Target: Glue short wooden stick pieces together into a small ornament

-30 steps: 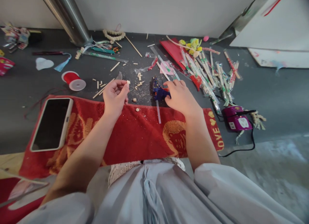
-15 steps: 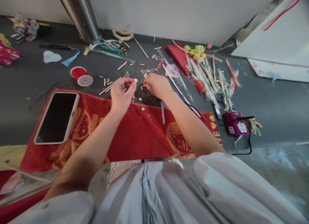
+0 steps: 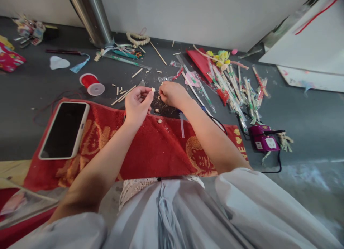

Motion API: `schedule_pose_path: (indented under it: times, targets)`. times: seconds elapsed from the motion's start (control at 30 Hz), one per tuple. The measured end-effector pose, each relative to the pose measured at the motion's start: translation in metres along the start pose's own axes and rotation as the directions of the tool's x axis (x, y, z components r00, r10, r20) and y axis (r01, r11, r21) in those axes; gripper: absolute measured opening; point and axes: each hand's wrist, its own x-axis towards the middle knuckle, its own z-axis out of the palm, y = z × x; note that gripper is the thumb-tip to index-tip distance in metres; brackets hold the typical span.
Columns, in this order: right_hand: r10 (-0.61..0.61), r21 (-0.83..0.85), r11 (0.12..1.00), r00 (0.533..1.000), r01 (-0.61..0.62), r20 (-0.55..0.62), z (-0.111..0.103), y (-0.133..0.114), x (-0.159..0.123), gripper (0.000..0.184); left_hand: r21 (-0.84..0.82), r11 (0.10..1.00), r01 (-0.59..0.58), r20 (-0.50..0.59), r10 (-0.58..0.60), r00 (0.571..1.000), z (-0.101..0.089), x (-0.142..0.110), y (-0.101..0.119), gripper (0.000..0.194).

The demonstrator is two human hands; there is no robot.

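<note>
Pale piece (image 3: 153,90) is pinched by the left hand (image 3: 136,105), while the right hand (image 3: 173,94) curls downward, grip unclear.

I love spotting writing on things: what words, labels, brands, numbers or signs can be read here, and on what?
"VE": on the red towel, beside gold hearts; anything before it is hidden by the right arm.
Purple box: white labels, too small to read.
Wrapped sticks: green print, too small and blurred to read.
Phone: dark screen, no text seen.
</note>
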Motion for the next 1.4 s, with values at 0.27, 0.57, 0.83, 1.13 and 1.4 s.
schedule_pose_path:
  times: [0.27,0.57,0.83,1.13,1.4]
  targets:
    - [0.134,0.394,0.918,0.965,-0.035,-0.227,-0.009,0.006,-0.035,0.01,0.022,1.0,0.001,0.05,-0.002,0.999,0.0,-0.004,0.0,0.007]
    - [0.383,0.968,0.226,0.903,0.111,-0.194,-0.005,-0.005,-0.077,0.017,0.009,0.972,0.237,0.212,-0.233,0.949,0.008,-0.013,0.013,0.008]
    - [0.386,0.974,-0.017,0.9,0.224,-0.2,0.007,-0.004,-0.078,0.026,0.009,0.948,0.318,0.32,-0.304,0.897,0.008,-0.018,0.019,0.015]
    - [0.347,0.914,0.257,0.853,0.314,-0.391,0.01,-0.005,-0.082,0.026,0.067,0.934,0.35,0.376,-0.349,0.859,0.011,-0.024,0.027,0.014]
    - [0.276,0.772,0.551,0.804,0.317,-0.526,0.012,-0.008,-0.087,0.014,-0.018,0.97,0.244,0.331,-0.225,0.917,0.01,-0.024,0.023,0.019]
